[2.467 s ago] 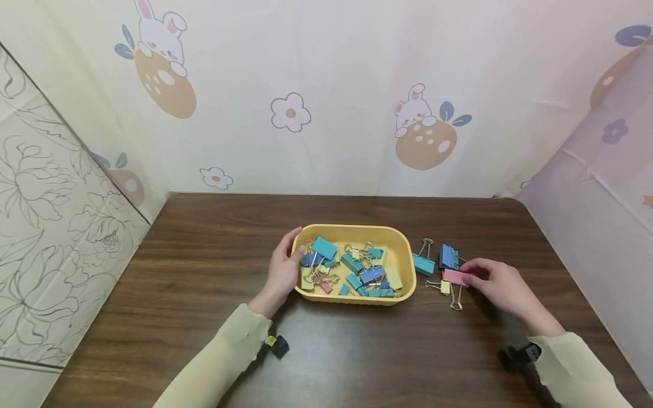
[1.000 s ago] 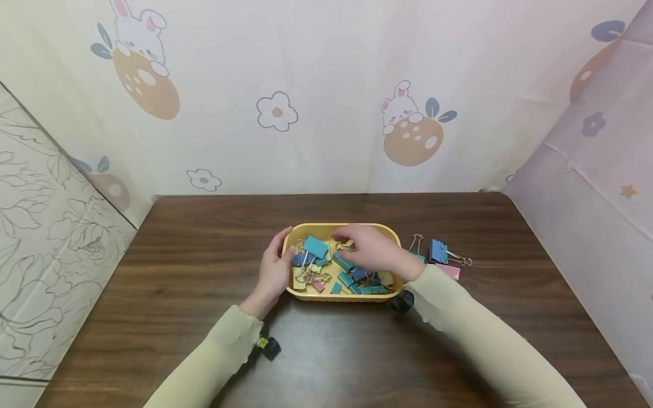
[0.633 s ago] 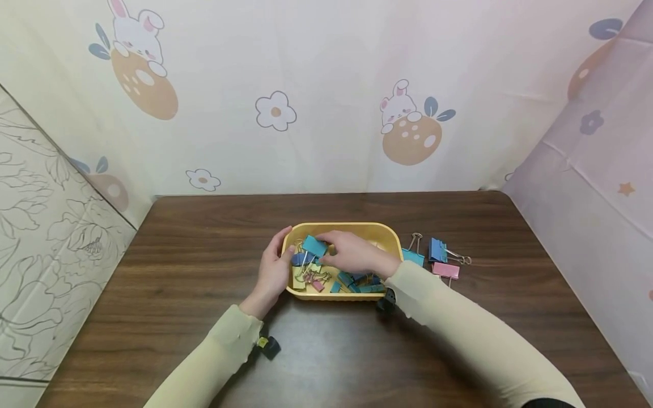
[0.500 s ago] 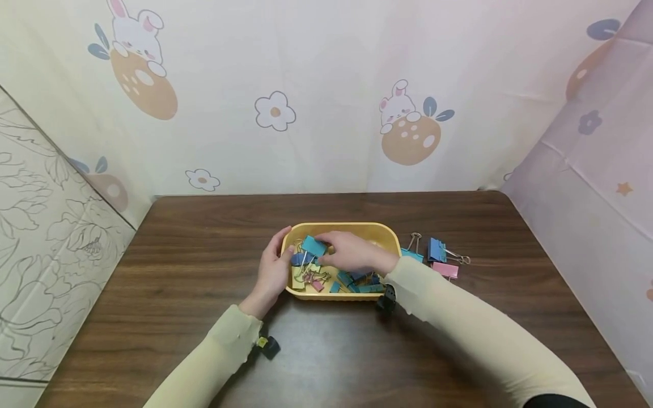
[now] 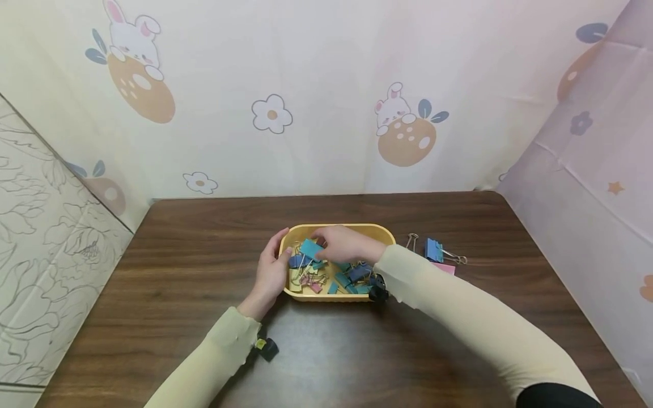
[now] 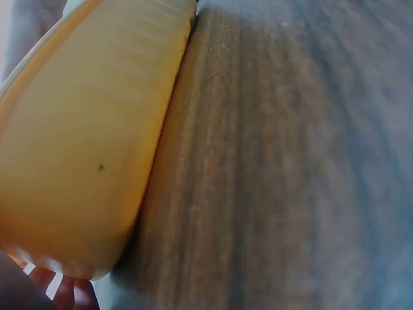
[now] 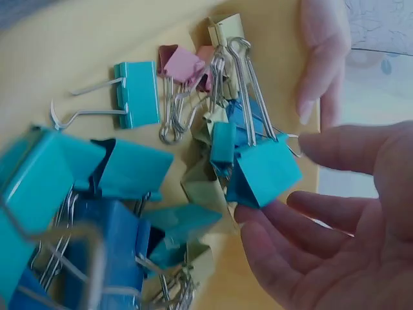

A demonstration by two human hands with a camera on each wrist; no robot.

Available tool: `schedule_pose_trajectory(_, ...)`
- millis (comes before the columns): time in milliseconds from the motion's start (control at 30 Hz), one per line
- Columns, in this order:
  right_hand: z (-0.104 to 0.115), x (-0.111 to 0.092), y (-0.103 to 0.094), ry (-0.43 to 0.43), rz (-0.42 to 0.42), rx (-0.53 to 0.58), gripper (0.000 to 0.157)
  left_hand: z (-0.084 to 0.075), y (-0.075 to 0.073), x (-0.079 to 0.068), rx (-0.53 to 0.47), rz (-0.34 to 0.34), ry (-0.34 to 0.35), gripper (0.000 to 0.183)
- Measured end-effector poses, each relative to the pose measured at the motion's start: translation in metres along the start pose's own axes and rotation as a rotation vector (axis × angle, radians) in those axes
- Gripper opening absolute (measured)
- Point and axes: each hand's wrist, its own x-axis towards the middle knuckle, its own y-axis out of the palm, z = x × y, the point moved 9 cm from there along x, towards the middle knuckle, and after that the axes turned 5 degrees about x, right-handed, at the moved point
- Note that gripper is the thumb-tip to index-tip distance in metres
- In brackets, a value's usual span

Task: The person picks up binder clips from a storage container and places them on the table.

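Observation:
At the left end of the yellow plastic basket, my left hand grips the wall, thumb over the rim and fingers outside. The left wrist view shows the basket's outer side and fingertips at its end. My right hand is inside the basket, holding a large teal binder clip between thumb and fingers. Its wire handles point away from the palm, over smaller clips. Around it lie pink clips, a teal clip, a dark blue clip and several yellow ones.
On the brown table, right of the basket, lie a blue binder clip and a pink clip, partly behind the right sleeve. A patterned curtain hangs behind the table.
The right hand has left the pink clip on the table and moved left into the basket, to the large teal clip. The left hand keeps its grip on the basket.

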Motion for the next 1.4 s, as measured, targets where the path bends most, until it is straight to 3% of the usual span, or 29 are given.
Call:
schedule_pose_trajectory(267, 0.003, 0.016, 0.002, 0.045, -0.025, -0.076, 0.045, -0.001, -0.001, -0.001, 0.009, 0.004, -0.016, 0.045)
schedule_pose_trajectory(800, 0.001, 0.019, 0.012, 0.007, -0.033, 0.015, 0.033, -0.001, -0.001, 0.000, 0.003, -0.003, 0.022, 0.045)
schedule_pose_trajectory(1167, -0.006, 0.001, 0.002, 0.002, -0.051, 0.227, 0.033, 0.000, -0.003, -0.001, 0.020, -0.008, 0.013, 0.045)
schedule_pose_trajectory(1400, -0.019, -0.025, -0.017, -0.028, -0.101, 0.266, 0.033, -0.002, -0.001, -0.001, 0.003, -0.019, 0.014, 0.046)
